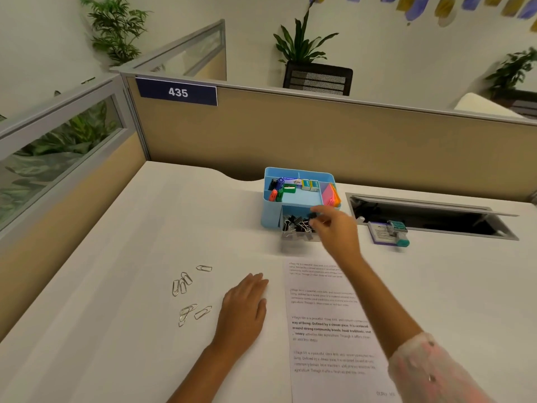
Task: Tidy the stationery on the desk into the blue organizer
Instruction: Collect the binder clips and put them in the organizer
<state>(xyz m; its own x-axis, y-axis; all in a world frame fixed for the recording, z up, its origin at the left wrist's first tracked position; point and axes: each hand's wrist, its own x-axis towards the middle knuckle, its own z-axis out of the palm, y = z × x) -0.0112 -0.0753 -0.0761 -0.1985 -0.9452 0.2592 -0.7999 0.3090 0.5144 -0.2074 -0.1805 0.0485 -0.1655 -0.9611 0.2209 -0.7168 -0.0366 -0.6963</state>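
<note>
Blue organizer [268,212] stands at the back of the desk [122,286], close to the partition [290,135]. Upper compartments hold coloured sharpeners or similar small bits, two small boxes, and a stack of pink and orange sticky notes [332,194]. Low front drawer [296,235] is pulled out, full of black binder clips [295,223].

Right hand [334,231] reaches over that drawer, fingertips curled and apparently pinching one dark clip at the drawer's far right edge; motion blur makes the grip hard to confirm. Left hand [244,306] lies flat on the desk, fingers together, palm down, holding nothing.

Left to tidy: paper clips [189,295] scattered loose just left of the left hand. A printed sheet [328,330] lies under the right forearm. A stamp or tape dispenser [392,232] sits right of the organizer, beside the open cable slot [430,216].

Risks, as judged from here:
- The drawer looks crowded; a clip dropped on the heap may slide off onto the desk, or jam the drawer when it is pushed shut.
- Pushing the drawer with one hand could shove the light organizer back, since nothing braces it.
- The forearm may drag the sheet.
- Paper clips swept carelessly could scatter, and anything nudged rightward may fall into the cable slot.
</note>
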